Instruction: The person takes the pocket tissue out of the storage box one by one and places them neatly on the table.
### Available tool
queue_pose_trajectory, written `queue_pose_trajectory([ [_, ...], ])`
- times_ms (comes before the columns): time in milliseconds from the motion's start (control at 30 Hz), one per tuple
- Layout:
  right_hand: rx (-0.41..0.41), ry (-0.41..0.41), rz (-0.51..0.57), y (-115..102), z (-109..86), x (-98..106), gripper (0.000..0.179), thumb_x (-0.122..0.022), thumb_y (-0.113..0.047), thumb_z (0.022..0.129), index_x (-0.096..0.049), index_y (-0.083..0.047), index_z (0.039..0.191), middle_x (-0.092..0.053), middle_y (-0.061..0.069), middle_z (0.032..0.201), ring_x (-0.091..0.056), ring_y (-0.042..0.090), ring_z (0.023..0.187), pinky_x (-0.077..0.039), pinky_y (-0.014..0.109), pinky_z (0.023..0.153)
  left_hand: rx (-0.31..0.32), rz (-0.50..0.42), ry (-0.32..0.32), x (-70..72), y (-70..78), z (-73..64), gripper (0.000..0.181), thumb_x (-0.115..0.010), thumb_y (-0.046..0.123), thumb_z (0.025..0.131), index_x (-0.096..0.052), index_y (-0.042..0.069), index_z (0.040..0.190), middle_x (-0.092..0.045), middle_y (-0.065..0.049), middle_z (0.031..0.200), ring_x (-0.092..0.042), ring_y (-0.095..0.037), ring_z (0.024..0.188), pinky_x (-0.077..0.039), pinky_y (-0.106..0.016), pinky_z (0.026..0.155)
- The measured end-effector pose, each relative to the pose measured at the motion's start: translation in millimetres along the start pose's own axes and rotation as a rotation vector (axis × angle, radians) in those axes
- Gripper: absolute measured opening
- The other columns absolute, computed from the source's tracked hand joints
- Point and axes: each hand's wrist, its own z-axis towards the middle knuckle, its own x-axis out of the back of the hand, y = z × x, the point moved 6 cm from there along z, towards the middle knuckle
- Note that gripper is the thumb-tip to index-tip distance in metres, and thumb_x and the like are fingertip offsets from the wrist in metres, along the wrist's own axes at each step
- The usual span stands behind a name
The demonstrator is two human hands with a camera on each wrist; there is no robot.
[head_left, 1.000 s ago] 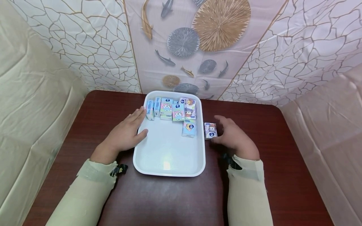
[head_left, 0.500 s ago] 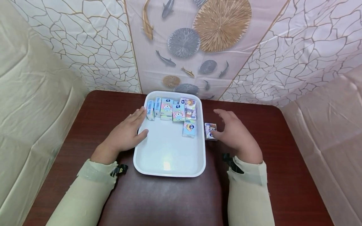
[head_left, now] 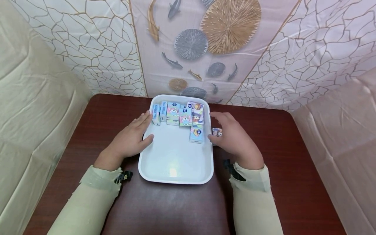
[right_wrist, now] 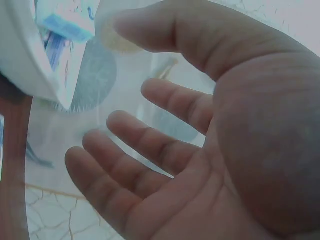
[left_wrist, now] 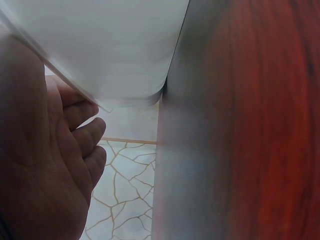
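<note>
A white tray [head_left: 173,156] holds several small cartoon-printed packs [head_left: 185,117], like pocket tissues, grouped toward its far end. My left hand [head_left: 126,140] rests at the tray's left rim with fingers extended; in the left wrist view the same hand [left_wrist: 60,155] lies along the tray's wall [left_wrist: 110,50]. My right hand [head_left: 236,140] hovers by the right rim, thumb and fingers spread and nothing between them. Beneath it, one purple-and-white pack [head_left: 217,131] lies on the table outside the tray, partly hidden by the hand. The right wrist view shows this palm [right_wrist: 250,140] empty.
The dark red-brown table [head_left: 282,143] extends on both sides of the tray. A patterned cloth backdrop [head_left: 102,49] stands behind the table's far edge. Beige fabric [head_left: 346,130] hangs at either side.
My right hand has drawn back slightly from the loose pack, then moved left over it to the tray's right rim. My left hand and the tray have stayed put.
</note>
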Motion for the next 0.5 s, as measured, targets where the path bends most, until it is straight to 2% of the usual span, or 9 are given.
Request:
queue_pose_trajectory([
  [267, 0.035, -0.015, -0.003, -16.5, 7.1, -8.6, 0.080, -0.084, -0.024, 0.086, -0.048, -0.016, 0.156, -0.048, 0.008, 0.151, -0.059, 0.026, 0.123, -0.058, 0.046, 0.103, 0.003, 0.006, -0.005, -0.2, -0.2, 0.5, 0.084, -0.052, 0.049, 0.105, -0.012, 0.012, 0.170, -0.008, -0.004, 0.179, -0.013, -0.030, 0.165, -0.019, -0.052, 0.132],
  [500, 0.040, -0.037, -0.017, -25.2, 13.3, -18.1, 0.080, -0.086, -0.028, 0.086, -0.049, -0.019, 0.157, -0.048, 0.009, 0.152, -0.057, 0.026, 0.127, -0.054, 0.047, 0.109, 0.001, -0.003, 0.001, 1.6, 2.3, -0.3, 0.083, -0.053, 0.048, 0.105, -0.014, 0.011, 0.170, -0.009, -0.004, 0.178, -0.013, -0.029, 0.165, -0.019, -0.052, 0.132],
])
